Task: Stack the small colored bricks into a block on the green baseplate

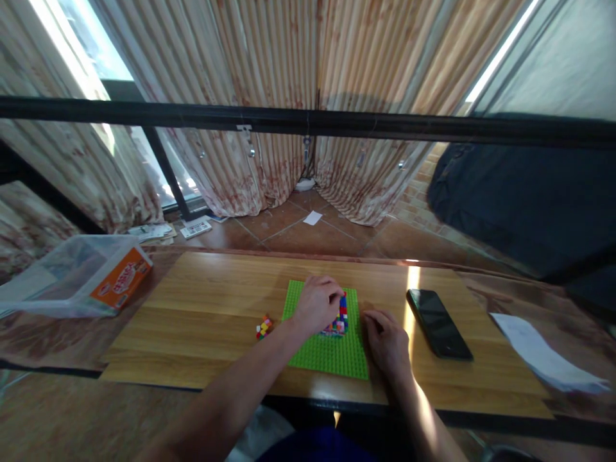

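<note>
A green studded baseplate (332, 359) lies on the wooden table, with a small build of multicoloured toy bricks (341, 326) on it. My left hand (317, 303) reaches over the plate and covers part of the build. Its fingers are pinched at the build's far edge, by a red brick, and what is between them is hidden. Just right of the plate, my right hand (389, 343) rests on the table with curled fingers; whether they hold anything cannot be seen. Left of the plate sits a little pile of loose coloured bricks (264, 326).
A black phone (439, 325) lies right of my right hand. White paper (548, 353) is past the table's right end. A clear plastic bin (72, 276) with an orange label stands at the left. A black metal bar (308, 120) crosses before the curtains beyond the table.
</note>
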The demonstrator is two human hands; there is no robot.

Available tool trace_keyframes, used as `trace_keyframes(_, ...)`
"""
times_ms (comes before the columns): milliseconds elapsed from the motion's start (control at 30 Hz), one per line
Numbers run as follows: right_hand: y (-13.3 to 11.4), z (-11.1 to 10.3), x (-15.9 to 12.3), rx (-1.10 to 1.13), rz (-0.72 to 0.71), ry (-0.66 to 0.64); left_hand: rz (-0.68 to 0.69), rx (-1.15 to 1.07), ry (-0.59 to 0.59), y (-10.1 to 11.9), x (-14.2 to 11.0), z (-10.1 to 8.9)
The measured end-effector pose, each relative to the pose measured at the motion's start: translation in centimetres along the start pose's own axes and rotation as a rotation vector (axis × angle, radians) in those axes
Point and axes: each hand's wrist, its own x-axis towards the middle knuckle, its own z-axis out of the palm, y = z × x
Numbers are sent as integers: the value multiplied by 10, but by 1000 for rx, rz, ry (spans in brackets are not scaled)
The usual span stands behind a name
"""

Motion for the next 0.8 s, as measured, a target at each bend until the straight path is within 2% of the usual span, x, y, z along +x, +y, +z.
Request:
trace_keyframes(100, -1, -1, 0, -10, -2, 0, -70, -81, -33, 1, 3, 3)
trace_keyframes(400, -1, -1, 0, -8, 21, 4, -210, -110, -36, 4, 4, 2)
trace_keyframes(600, -1, -1, 1, -22, 17, -8, -251, -212, -51, 2, 6, 2)
trace_keyframes(800, 0, 0, 0, -22, 26, -8, -271, -195, -66, 4, 8, 1)
